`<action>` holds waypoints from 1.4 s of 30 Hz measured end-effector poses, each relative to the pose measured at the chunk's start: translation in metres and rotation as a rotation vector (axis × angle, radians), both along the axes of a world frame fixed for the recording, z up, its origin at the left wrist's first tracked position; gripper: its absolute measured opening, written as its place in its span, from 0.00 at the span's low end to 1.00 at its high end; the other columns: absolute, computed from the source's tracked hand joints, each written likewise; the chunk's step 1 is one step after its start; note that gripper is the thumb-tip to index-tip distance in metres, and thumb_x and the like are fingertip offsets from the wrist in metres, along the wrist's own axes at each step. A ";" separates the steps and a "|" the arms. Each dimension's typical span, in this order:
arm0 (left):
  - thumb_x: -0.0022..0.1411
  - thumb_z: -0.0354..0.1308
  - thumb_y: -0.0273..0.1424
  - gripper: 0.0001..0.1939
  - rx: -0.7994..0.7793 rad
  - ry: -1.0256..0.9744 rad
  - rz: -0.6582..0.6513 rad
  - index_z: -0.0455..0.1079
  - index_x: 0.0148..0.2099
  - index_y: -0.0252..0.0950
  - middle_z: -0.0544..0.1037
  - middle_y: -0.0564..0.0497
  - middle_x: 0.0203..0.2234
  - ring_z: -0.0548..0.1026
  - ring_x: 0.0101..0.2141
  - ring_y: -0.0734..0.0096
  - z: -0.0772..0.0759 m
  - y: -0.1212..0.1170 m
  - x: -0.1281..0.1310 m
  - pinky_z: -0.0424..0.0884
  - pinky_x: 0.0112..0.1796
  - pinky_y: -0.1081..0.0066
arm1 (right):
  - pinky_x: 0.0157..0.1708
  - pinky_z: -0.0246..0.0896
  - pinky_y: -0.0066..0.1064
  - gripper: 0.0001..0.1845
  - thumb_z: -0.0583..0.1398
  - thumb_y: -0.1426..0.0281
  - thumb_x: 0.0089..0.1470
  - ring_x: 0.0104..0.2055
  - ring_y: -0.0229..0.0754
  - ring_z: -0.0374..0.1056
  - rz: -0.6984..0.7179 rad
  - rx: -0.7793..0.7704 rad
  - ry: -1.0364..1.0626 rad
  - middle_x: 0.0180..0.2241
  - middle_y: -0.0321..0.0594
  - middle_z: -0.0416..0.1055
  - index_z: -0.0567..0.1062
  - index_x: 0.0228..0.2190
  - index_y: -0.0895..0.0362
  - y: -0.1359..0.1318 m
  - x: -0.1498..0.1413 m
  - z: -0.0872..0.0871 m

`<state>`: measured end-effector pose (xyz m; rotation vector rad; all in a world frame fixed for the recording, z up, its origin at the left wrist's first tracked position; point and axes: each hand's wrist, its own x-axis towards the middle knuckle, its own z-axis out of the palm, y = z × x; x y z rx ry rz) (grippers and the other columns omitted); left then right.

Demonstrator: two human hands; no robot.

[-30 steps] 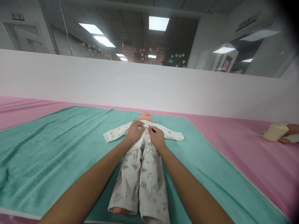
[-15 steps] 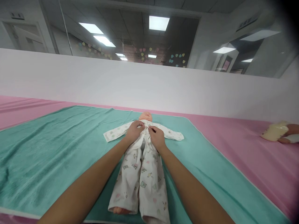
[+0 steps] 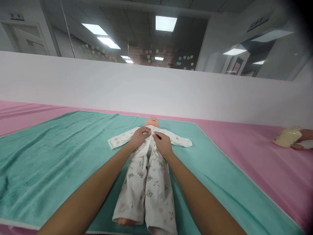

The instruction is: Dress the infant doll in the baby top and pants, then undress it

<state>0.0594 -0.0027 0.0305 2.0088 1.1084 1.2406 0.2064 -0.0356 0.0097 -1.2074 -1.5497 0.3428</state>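
White printed jacket (image 3: 146, 148) on doll (image 3: 152, 121), flat on teal blanket (image 3: 215, 173), head view; left hand (image 3: 139, 137) and right hand (image 3: 163, 143) at chest, each grip pinched nearly closed on front edges; hidden edges could misalign if either pinch slips

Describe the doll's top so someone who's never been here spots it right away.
Start with the big teal blanket spread over the pink cover; on it a doll lies face up, head toward the white wall. Its top is the white printed garment with the left hand and the right hand at its chest. Unlike the similarly printed trousers, it has long sleeves spread sideways.
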 end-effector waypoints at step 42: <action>0.52 0.55 0.33 0.12 -0.026 -0.031 0.096 0.69 0.41 0.39 0.73 0.51 0.41 0.69 0.44 0.64 -0.003 -0.007 0.002 0.64 0.46 0.65 | 0.39 0.61 0.32 0.13 0.54 0.64 0.49 0.36 0.40 0.67 0.100 -0.102 0.043 0.34 0.35 0.74 0.76 0.32 0.53 0.005 0.008 0.004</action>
